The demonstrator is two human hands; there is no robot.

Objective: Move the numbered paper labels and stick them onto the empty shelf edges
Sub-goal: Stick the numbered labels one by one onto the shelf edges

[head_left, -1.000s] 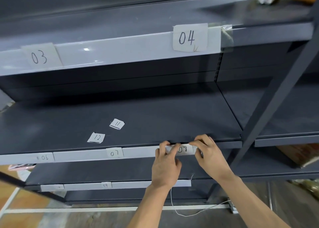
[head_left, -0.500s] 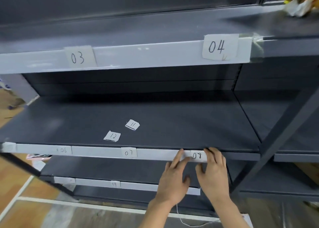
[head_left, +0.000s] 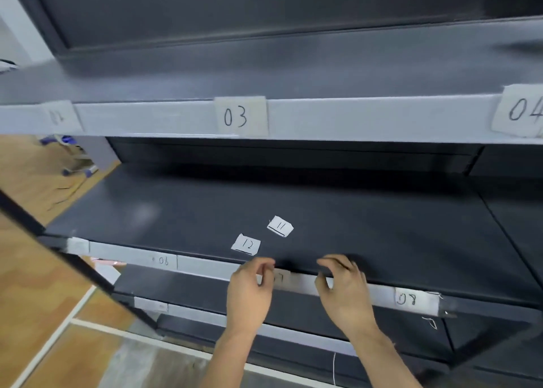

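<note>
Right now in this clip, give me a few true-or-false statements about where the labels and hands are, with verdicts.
1. The labels 11 and 12 lie loose on the middle shelf. True.
2. The left hand holds label 12. False: 12 lies on the shelf beyond that hand, untouched.
3. Label 08 sits on the shelf edge to the right of the right hand. True.
4. Both hands are at the upper shelf edge beside label 03. False: they are at the middle shelf's edge, on either side of label 07.
5. Label 06 is stuck left of the left hand. True.
</note>
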